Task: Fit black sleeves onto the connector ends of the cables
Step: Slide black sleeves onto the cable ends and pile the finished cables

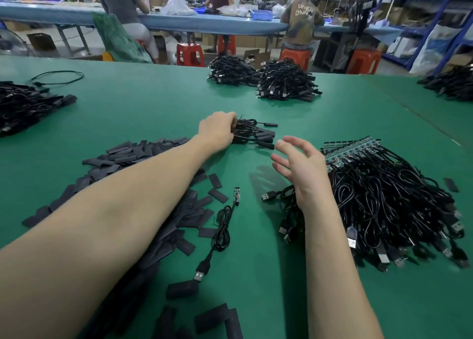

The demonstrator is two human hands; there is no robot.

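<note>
My left hand (217, 130) is curled around a small bundle of cables (252, 134) on the green table (153, 103); the ends of these cables, pointing away from my hand, already carry black sleeves. My right hand (300, 170) hovers just beside this bundle, on its near right side, with the fingers spread and relaxed, holding nothing. Nearer to me than the bundle, under my left forearm, lies a wide heap of loose black sleeves (143, 154). A single cable (221, 233) with a bare small board on one end and a USB plug on the other lies near the bundle, between the heap and my right arm. To the right of the bundle is a large pile of cables (389, 205) with bare green boards. Behind the bundle, well apart, two finished piles (266, 79) rest near the far edge of the table.
</note>
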